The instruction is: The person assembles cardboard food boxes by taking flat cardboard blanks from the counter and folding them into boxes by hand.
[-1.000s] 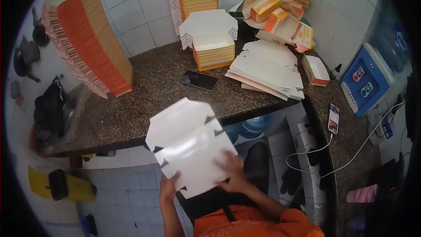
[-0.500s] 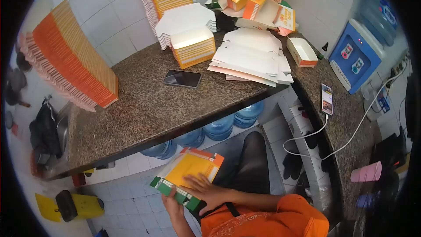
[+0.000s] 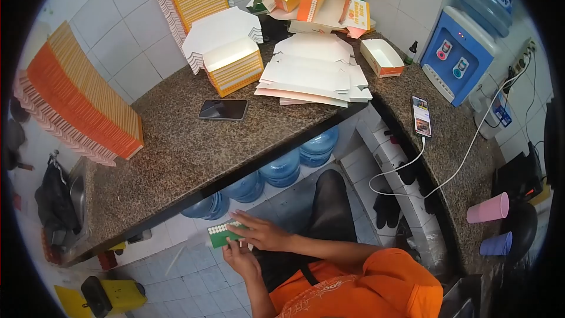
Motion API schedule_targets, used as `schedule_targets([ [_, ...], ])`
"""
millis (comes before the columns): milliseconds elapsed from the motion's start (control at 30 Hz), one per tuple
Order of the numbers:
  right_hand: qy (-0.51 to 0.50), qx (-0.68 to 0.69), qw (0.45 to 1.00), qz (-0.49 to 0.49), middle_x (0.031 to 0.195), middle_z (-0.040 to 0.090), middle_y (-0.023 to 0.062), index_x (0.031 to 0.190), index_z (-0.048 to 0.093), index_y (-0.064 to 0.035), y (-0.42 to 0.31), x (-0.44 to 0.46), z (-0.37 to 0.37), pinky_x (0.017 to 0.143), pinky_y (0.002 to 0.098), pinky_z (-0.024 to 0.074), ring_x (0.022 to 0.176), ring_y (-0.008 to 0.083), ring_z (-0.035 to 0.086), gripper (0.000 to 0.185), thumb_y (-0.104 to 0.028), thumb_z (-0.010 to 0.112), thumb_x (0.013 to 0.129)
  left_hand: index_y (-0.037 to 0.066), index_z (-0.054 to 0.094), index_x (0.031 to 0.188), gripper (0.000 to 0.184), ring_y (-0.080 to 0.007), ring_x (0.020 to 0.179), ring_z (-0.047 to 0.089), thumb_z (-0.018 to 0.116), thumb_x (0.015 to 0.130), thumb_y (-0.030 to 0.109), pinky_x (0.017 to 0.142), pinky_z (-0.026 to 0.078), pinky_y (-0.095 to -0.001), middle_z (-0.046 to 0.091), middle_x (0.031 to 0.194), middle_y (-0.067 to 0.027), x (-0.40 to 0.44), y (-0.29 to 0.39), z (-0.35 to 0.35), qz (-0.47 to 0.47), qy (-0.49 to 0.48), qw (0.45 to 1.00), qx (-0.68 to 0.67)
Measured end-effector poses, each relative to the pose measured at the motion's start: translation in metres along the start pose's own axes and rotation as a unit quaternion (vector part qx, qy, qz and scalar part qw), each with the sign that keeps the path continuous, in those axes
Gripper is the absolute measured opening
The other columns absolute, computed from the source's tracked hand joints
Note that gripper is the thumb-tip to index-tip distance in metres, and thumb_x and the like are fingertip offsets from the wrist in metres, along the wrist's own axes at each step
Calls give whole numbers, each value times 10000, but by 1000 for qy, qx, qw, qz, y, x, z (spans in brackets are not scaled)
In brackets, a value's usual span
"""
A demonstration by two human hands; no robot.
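In front of my lap I hold a printed cardboard box [image 3: 219, 237], seen mostly by one green side with rows of white dots. My left hand [image 3: 240, 259] pinches its lower edge from below, fingers bent against the green panel. My right hand [image 3: 262, 234] lies over the box's right end and upper edge, its fingers reaching along it. The rest of the box is turned away or hidden behind my hands.
The stone counter [image 3: 170, 135] bears a tall stack of orange cartons [image 3: 88, 100], a dark phone [image 3: 223, 109], flat white blanks [image 3: 312, 70], an open tray box [image 3: 382, 58] and a charging phone [image 3: 421, 116]. Blue water bottles [image 3: 279, 168] stand beneath. Cups [image 3: 488, 208] are at right.
The box has turned from showing its broad yellow face to showing mainly a narrow green side. My right hand has moved from the flat face up to its edge. The view has shifted slightly.
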State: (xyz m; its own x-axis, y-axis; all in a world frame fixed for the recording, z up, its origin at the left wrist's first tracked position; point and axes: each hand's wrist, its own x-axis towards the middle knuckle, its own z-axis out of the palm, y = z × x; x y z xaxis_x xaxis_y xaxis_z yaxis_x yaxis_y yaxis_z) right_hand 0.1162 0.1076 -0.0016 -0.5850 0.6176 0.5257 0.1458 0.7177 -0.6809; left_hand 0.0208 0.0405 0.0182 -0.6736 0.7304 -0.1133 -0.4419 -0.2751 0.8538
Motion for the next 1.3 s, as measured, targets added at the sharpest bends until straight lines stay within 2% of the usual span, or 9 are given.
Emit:
schedule_targets([
  [200,43,-47,998,-22,1568,358,178,1428,549,-175,-12,-8,6,1140,483,367,1437,388,362,495,-159,613,938,3,547,1205,352,-142,972,604,494,1061,319,822,496,-274,617,1067,-73,0,15,1,-50,-24,998,3],
  [267,87,-65,994,-4,1564,363,193,1416,563,-143,-17,4,3,1137,456,365,1431,394,371,488,-146,625,932,-5,505,1267,387,-206,1078,596,450,1070,323,899,499,-358,592,1191,-128,-12,2,11,-26,-1,999,-26],
  [433,40,203,978,8,1568,360,186,1454,506,-99,-13,5,0,1109,453,394,1396,377,424,502,-135,580,958,-35,485,1341,438,-232,1141,591,489,1061,302,931,506,-347,571,1282,-158,0,6,-3,-23,-37,998,40],
  [500,60,179,982,11,1561,372,185,1452,505,-83,-10,10,0,1103,447,400,1383,376,439,497,-126,576,961,-13,602,1078,294,-142,931,619,525,1053,270,766,526,-282,635,1054,-84,-1,17,9,29,-4,998,61],
  [867,65,94,993,12,1585,307,224,1454,523,-128,-16,6,0,1162,494,307,1431,424,354,543,-101,605,918,-2,546,1181,364,-162,976,618,478,1066,336,853,498,-288,618,1079,-89,-10,-2,17,-3,25,1000,-12],
  [1067,9,242,969,55,1582,311,217,1503,427,-68,-10,-4,0,1112,420,381,1388,393,414,502,-189,473,1018,-26,598,1160,286,-104,856,596,479,1058,213,767,482,-250,636,966,-62,2,10,-8,101,-40,969,222],
  [1200,109,187,974,72,1114,648,158,1509,418,-82,-12,4,-22,839,365,490,956,276,643,522,-267,470,1024,-38,615,1123,235,-84,711,577,496,1038,145,660,476,-236,637,827,-15,-16,55,-7,-57,-165,935,308],
  [1233,62,175,969,164,808,618,93,1455,517,-162,-8,-5,-23,646,347,455,682,204,593,463,-269,537,1005,-45,629,1123,249,-93,708,585,504,1030,149,666,477,-239,660,849,-20,-16,47,-22,-59,-174,932,312],
  [1300,33,165,961,221,754,597,74,1393,583,-185,-12,-8,-36,608,330,433,633,177,549,422,-276,589,980,-50,633,1126,253,-91,712,589,506,1028,146,660,475,-240,667,869,-27,-12,54,-33,-73,-201,909,357],
])
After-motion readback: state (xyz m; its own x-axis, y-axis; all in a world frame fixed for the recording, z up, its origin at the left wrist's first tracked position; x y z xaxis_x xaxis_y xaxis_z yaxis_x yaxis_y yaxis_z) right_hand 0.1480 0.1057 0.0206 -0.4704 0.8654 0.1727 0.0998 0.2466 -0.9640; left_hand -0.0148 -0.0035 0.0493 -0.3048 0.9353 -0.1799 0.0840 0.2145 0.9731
